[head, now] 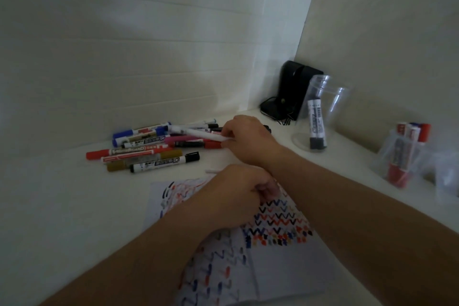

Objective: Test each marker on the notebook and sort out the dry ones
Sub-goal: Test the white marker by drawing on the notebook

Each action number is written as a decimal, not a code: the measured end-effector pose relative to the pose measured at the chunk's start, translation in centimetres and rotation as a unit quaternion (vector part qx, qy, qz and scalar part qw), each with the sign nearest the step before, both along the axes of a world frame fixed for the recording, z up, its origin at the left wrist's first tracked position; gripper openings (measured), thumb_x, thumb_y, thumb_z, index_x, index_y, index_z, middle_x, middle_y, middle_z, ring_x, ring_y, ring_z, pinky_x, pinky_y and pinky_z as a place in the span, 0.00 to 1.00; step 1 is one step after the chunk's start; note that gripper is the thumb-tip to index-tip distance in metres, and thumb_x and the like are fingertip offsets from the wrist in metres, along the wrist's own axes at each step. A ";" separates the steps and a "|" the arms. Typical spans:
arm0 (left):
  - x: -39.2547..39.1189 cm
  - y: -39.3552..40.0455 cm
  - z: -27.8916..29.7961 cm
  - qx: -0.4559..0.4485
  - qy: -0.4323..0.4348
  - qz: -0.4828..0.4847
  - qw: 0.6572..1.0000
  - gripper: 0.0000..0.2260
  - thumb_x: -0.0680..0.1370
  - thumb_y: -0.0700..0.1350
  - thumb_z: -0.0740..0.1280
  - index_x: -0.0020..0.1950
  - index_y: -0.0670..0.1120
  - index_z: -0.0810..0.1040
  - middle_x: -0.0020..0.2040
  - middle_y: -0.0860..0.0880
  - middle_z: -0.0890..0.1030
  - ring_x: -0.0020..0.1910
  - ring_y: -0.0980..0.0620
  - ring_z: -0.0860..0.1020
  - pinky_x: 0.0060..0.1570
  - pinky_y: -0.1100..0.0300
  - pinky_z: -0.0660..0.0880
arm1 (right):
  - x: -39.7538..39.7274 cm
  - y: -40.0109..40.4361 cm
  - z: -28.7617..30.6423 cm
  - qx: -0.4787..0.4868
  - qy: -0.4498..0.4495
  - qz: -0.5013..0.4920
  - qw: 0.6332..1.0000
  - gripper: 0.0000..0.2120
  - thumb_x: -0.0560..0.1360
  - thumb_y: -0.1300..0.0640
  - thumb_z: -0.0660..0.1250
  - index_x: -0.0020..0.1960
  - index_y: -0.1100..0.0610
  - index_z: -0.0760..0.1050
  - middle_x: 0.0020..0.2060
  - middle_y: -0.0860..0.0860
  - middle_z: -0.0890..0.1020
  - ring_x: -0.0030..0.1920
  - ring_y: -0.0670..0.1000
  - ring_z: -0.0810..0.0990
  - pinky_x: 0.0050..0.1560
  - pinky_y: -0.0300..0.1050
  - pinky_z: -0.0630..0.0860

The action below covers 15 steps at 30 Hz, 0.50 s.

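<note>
Two hands are working: my left hand (pixel 238 196) rests curled on the notebook (pixel 280 263), probably pinning it, whether grasping anything I cannot tell. Beyond, my right hand (pixel 248 139) pinches a white marker (pixel 196 133) over the pile of markers (pixel 149 149) near the table's back edge, likely next for testing.

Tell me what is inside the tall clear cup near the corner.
The tall clear cup holds two markers with white barrels, standing dark caps down, leaning together. Their printed labels are too blurred to read, so their colour stays uncertain.
</note>
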State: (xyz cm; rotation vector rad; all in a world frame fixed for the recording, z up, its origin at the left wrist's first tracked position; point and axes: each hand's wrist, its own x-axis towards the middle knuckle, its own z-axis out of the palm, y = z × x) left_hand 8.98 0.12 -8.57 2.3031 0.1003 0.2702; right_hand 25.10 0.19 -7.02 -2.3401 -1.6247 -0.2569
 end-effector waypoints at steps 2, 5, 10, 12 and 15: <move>-0.2 0.3 -0.2 -0.014 -0.014 0.010 1.000 0.23 0.73 0.27 0.60 0.53 0.48 0.86 0.45 0.57 0.84 0.46 0.62 0.82 0.50 0.71 0.78 | -0.1 -2.2 0.5 0.084 0.090 -0.031 0.992 0.09 0.77 0.51 0.73 0.56 0.51 0.84 0.46 0.48 0.81 0.47 0.50 0.80 0.48 0.43 0.74; -0.4 0.4 -0.1 -0.033 -0.002 0.031 0.999 0.21 0.73 0.30 0.60 0.48 0.52 0.85 0.44 0.56 0.85 0.45 0.62 0.83 0.52 0.63 0.81 | -0.8 -7.2 1.3 0.205 0.371 -0.043 0.905 0.08 0.78 0.58 0.73 0.57 0.52 0.82 0.43 0.51 0.85 0.39 0.46 0.81 0.43 0.39 0.77; -0.4 -0.2 0.4 -0.158 -0.034 0.068 0.984 0.06 0.82 0.42 0.63 0.53 0.54 0.74 0.49 0.51 0.84 0.44 0.56 0.85 0.52 0.48 0.83 | -2.4 -14.9 1.3 0.197 0.694 0.040 0.691 0.15 0.75 0.66 0.72 0.62 0.60 0.79 0.47 0.60 0.84 0.43 0.54 0.83 0.46 0.44 0.84; -0.6 -0.6 0.7 -0.134 -0.049 0.069 0.987 0.05 0.83 0.54 0.63 0.58 0.58 0.71 0.53 0.55 0.81 0.45 0.57 0.84 0.50 0.51 0.84 | -2.9 -16.0 0.4 0.197 0.718 0.049 0.665 0.12 0.75 0.66 0.72 0.58 0.61 0.79 0.47 0.61 0.84 0.44 0.56 0.84 0.46 0.46 0.83; -0.9 -1.4 0.9 -0.001 -0.070 0.032 0.997 0.16 0.79 0.63 0.65 0.65 0.63 0.69 0.54 0.61 0.77 0.50 0.62 0.79 0.48 0.59 0.81 | -4.1 -16.3 -0.7 0.213 0.693 0.058 0.687 0.06 0.78 0.68 0.68 0.53 0.62 0.80 0.46 0.63 0.83 0.42 0.55 0.82 0.41 0.44 0.81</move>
